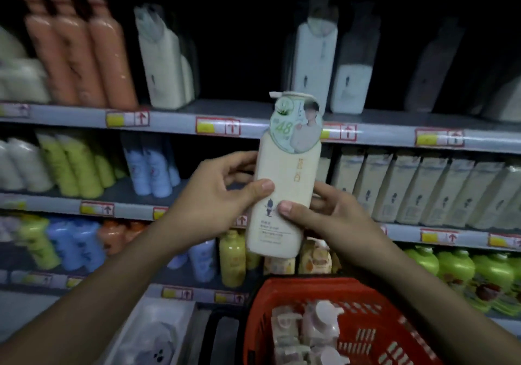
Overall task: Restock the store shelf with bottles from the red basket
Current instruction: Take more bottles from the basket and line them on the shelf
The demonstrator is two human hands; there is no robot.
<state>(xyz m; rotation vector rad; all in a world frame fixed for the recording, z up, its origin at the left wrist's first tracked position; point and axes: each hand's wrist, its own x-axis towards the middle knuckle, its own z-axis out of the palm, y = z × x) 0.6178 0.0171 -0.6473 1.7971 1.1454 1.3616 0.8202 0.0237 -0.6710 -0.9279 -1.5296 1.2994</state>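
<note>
I hold a tall cream bottle [284, 184] upright in front of the shelves, with a round green-and-white tag hanging at its pump neck. My left hand [214, 198] grips its left side, thumb across the front label. My right hand [324, 212] grips its lower right side, thumb on the front. Below, the red basket [375, 302] holds several pale bottles [315, 328] with pump tops. The upper shelf [225, 111] has a gap between two groups of cream bottles, just behind the held bottle's top.
Orange bottles [84, 54] stand at the upper left, cream bottles [423, 192] fill the middle right row, blue and green ones [152, 167] the left. Green bottles [462, 274] sit at the lower right. Price tags line the shelf edges. A white box [158, 336] lies left of the basket.
</note>
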